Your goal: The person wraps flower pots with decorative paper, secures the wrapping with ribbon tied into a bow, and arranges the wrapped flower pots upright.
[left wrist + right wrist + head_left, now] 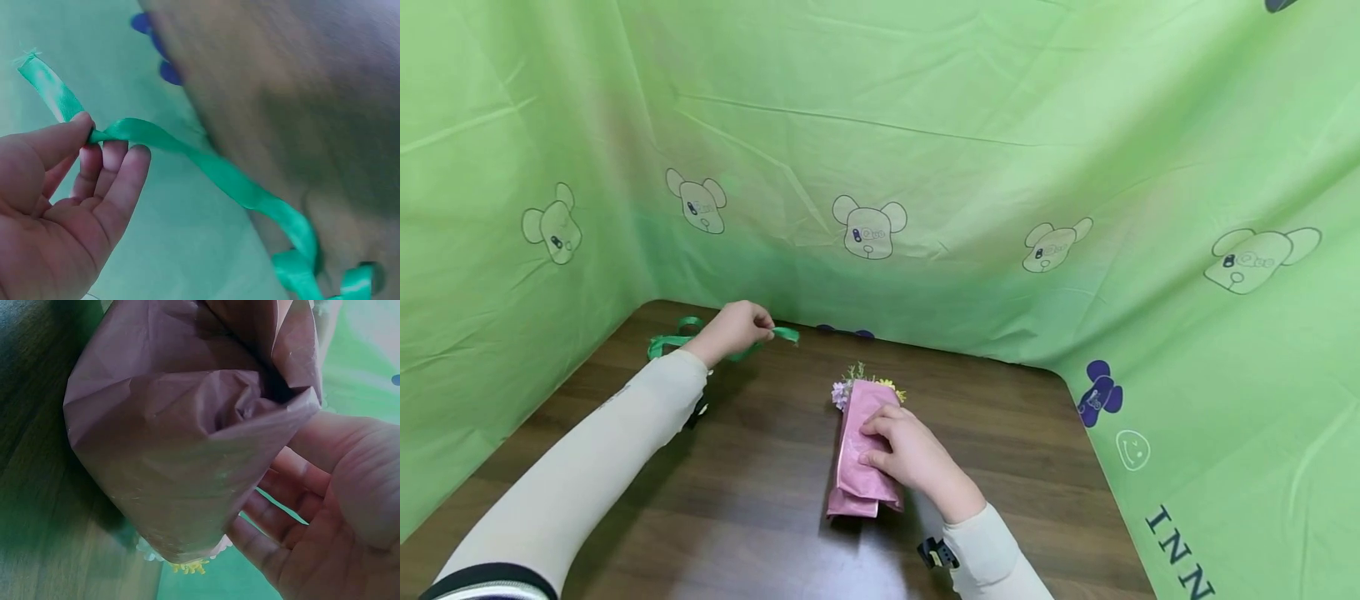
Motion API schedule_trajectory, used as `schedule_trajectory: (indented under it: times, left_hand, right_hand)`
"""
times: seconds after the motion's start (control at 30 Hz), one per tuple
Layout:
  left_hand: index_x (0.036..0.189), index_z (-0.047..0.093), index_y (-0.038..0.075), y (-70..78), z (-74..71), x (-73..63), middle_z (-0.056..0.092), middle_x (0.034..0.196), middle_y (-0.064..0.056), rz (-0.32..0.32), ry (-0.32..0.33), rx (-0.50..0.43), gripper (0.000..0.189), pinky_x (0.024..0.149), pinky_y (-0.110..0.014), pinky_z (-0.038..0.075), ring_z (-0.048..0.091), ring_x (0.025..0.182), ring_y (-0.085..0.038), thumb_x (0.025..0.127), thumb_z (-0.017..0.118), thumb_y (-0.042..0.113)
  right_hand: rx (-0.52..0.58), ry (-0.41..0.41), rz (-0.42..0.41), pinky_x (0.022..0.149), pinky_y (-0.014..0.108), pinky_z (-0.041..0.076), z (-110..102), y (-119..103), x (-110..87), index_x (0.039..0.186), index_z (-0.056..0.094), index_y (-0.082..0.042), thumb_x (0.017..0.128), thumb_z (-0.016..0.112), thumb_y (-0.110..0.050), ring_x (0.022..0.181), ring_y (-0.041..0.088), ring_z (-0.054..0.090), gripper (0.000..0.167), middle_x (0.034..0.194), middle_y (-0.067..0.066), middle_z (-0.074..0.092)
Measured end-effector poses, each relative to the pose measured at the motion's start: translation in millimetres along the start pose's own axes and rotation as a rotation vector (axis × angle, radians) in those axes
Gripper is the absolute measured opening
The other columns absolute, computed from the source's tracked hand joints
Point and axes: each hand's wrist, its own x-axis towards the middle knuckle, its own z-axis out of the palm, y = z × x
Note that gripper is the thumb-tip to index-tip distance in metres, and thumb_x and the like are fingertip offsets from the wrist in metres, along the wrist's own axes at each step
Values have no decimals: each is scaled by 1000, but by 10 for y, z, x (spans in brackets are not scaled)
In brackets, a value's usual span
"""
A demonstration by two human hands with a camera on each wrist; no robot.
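Note:
My left hand point(735, 331) pinches a green ribbon point(234, 184) near one end between thumb and fingertips, above the table's far left edge. A short frayed tail sticks out past the fingers, and the rest trails down to loose loops on the table. A small bouquet wrapped in pink paper point(859, 450) lies on the table, with purple and yellow flowers point(839, 395) showing at its far end. My right hand point(912, 450) rests on top of the wrapping, thumb and fingers spread apart. In the right wrist view, the folded lower end of the paper hides the thumb's tip.
A brown wooden table point(760, 475) lies under both hands. Green cloth point(970, 275) printed with bear heads hangs behind it and along both sides, meeting the table's edges.

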Motion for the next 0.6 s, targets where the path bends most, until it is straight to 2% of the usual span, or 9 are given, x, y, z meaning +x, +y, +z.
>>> schedule_trajectory:
  times: [0.1,0.23,0.37,0.47,0.6]
  left_hand:
    - [106,76,10,159,-37,34,73,106,-7,-4,-20,-31,13,86,-45,53,65,97,-26,99,69,19]
    - [104,76,11,336,-6,123,74,101,-7,5,-33,-66,12,78,-39,54,66,87,-21,98,70,20]
    - [101,74,9,526,89,219,73,97,-11,-9,-61,-143,9,71,-37,55,66,79,-22,98,70,17]
    - [100,72,8,672,185,288,72,96,-13,-12,-85,-206,8,67,-35,57,68,79,-24,98,70,15]
    - [97,70,7,866,315,365,72,96,-13,6,-100,-241,7,66,-33,59,70,80,-23,97,70,14]
  right_hand:
    - [11,7,4,102,39,49,-6,10,-19,112,74,-6,86,82,-22,111,22,63,32,114,1,68]
    - [21,14,9,103,40,49,-14,35,-37,113,74,-6,86,82,-21,112,23,64,32,115,2,69]
    - [22,12,9,103,40,49,-5,46,-42,114,74,-6,87,82,-21,113,23,63,32,116,2,68]
    - [27,12,15,104,40,49,-1,44,-46,114,74,-7,87,82,-21,114,22,63,32,116,1,68]
    - [30,17,14,104,39,49,7,48,-55,113,74,-7,86,82,-21,114,22,62,31,116,1,68]
